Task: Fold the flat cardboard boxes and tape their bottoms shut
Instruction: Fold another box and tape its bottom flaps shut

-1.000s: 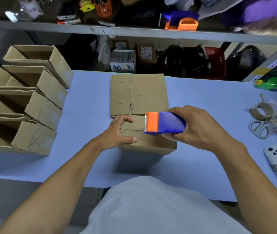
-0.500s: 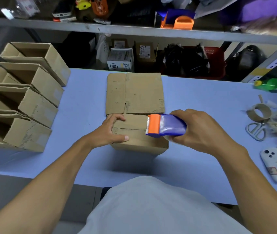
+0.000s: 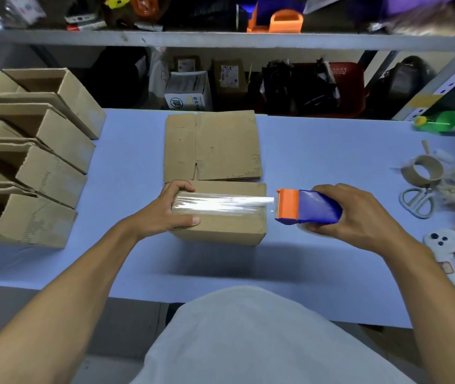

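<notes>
Taping step underway: box (image 3: 220,217) is gripped at its left end by left hand (image 3: 165,214); tape dispenser (image 3: 306,207) is clasped in right hand (image 3: 359,217), tape (image 3: 220,204) stretched past right edge; cut & press-down prob. needed next.

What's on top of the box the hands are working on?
A shiny strip of clear tape runs across the top of the box, stretching to the tape dispenser in the right hand. The left hand covers the strip's left end, hiding where it starts.
</notes>
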